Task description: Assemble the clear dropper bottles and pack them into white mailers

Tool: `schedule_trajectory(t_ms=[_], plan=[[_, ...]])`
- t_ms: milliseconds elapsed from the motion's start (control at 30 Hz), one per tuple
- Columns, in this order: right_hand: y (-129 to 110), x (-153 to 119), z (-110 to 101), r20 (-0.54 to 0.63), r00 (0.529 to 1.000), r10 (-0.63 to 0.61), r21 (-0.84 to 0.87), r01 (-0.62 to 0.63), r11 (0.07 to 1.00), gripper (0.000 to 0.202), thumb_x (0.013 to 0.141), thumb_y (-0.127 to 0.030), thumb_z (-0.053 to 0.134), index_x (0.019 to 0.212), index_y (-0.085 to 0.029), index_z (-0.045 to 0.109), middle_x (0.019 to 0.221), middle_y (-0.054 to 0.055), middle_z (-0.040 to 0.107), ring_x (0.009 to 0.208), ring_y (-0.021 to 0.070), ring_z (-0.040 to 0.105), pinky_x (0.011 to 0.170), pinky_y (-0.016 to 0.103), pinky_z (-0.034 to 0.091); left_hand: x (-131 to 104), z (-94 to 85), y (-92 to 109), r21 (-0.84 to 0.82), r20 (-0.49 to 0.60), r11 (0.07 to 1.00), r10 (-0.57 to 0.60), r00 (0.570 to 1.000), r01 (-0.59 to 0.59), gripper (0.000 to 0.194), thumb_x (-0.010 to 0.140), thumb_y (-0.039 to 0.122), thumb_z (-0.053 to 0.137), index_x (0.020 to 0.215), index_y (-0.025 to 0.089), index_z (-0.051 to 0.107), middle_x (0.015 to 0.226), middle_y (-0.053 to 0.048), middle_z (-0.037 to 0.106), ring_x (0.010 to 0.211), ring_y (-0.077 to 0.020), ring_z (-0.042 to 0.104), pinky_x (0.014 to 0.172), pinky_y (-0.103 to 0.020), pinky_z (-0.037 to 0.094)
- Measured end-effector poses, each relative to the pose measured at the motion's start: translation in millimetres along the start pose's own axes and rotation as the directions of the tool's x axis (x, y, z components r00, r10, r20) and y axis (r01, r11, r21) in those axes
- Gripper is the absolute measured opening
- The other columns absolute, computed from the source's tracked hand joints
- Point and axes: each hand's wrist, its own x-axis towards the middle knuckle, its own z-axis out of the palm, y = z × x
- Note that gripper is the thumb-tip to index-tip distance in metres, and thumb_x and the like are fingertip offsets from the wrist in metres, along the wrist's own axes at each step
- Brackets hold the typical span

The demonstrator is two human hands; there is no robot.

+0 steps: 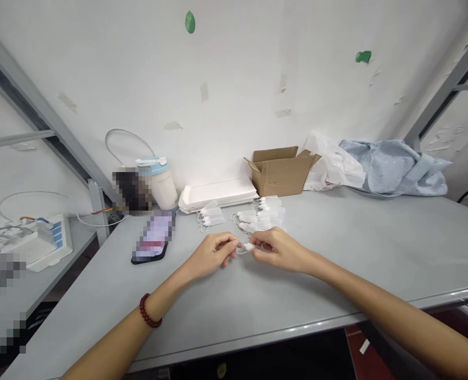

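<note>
Over the middle of the grey table, my right hand (275, 249) pinches a small white piece with a thin cord loop (249, 246). My left hand (215, 253) has thumb and forefinger closed at the other end of that loop. The rest of the piece is hidden by my right fingers. Just beyond my hands lie a larger pile of translucent white pieces with cord loops (260, 214) and a smaller group of similar pieces (211, 215). A dark red bead bracelet (150, 311) circles my left wrist.
Along the wall stand a lidded cup (162, 184), a stack of white envelopes or sheets (218, 194), an open cardboard box (283, 174), a white plastic bag (331, 163) and a light blue cloth bag (392, 166). A phone (153, 237) lies left; a power strip (49, 240) sits beyond.
</note>
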Motion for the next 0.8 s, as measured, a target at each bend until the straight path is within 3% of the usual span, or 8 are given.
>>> schedule_trajectory(t_ms=[800], plan=[[4.3, -1.3, 9.7, -0.021, 0.991, -0.13, -0.029, 0.129, 0.991, 0.01, 0.076, -0.015, 0.05, 0.074, -0.012, 0.059, 0.053, -0.005, 0.038, 0.05, 0.0079, 0.035, 0.05, 0.021, 0.027, -4.2, 6.2, -0.6, -0.056, 0.02, 0.998, -0.024, 1.0, 0.025, 0.027, 0.087, 0.035, 0.044, 0.078, 0.013, 0.057, 0.065, 0.0, 0.055, 0.048, -0.0062, 0.046, 0.048, -0.019, 0.038]])
